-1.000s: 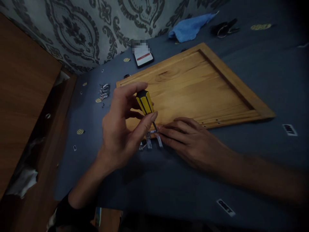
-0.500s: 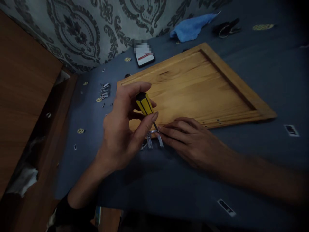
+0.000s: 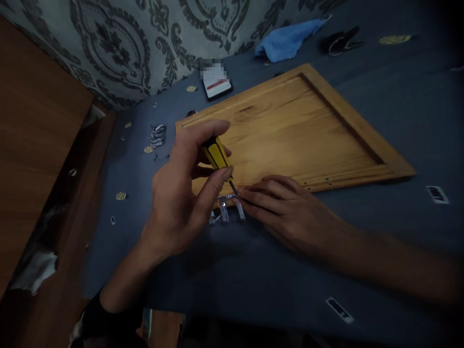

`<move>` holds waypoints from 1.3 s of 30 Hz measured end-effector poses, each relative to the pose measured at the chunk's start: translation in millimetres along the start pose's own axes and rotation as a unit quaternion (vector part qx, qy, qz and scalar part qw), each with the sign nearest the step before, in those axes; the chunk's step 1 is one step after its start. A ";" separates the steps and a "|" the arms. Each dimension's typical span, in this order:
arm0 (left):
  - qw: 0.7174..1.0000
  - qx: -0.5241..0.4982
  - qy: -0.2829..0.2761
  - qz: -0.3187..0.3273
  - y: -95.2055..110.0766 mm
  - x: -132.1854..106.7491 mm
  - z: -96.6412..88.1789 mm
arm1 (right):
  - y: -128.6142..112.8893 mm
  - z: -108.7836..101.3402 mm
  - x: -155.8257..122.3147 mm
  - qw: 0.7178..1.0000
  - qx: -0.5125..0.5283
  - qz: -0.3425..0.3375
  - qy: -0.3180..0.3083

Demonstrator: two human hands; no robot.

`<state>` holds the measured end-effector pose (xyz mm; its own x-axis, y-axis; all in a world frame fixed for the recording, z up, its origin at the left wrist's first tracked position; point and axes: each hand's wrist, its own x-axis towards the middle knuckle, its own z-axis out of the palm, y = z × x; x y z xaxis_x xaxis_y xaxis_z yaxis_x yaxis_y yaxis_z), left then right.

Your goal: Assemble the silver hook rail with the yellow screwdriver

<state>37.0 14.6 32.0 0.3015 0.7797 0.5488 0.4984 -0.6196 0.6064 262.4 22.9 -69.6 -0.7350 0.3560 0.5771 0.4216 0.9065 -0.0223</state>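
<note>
Twisted slightly since the earlier frame, the driver point(image 3: 216, 155) is pinched in the left hand point(image 3: 174, 198), its shaft slanting down-right to the hinge point(image 3: 224, 212) at the board's near edge point(image 3: 348, 182). The right hand point(image 3: 290, 210) rests fingers beside the tip; whether pinching, I cannot tell. Cloth point(image 3: 424, 130) spreads beyond, right of the grip.
</note>
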 end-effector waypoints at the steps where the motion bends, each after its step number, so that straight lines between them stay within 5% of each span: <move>1: 1.000 0.001 0.005 -0.006 2.2 0.1 -0.9 | -0.5 1.2 -0.4 1.000 0.002 0.006 0.012; 6: 0.999 -0.003 0.032 -0.011 9.1 1.7 -4.4 | -1.8 4.5 -1.3 1.000 0.006 0.006 0.029; 12: 1.000 0.007 0.014 -0.001 4.1 -1.2 -0.8 | -0.4 -0.8 0.5 1.000 0.010 0.009 -0.007; 24: 1.000 0.005 -0.006 -0.014 4.1 -2.6 -0.2 | -1.3 0.7 0.0 1.000 0.002 0.009 0.021; 39: 0.998 0.056 -0.013 0.041 -0.9 -2.8 0.4 | -0.4 -2.0 1.6 1.000 -0.001 0.005 -0.009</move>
<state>36.0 13.0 29.6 0.3642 0.7304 0.5779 0.5582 -0.6679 0.4923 262.1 22.7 -67.0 -0.7400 0.3699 0.5618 0.4309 0.9020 -0.0262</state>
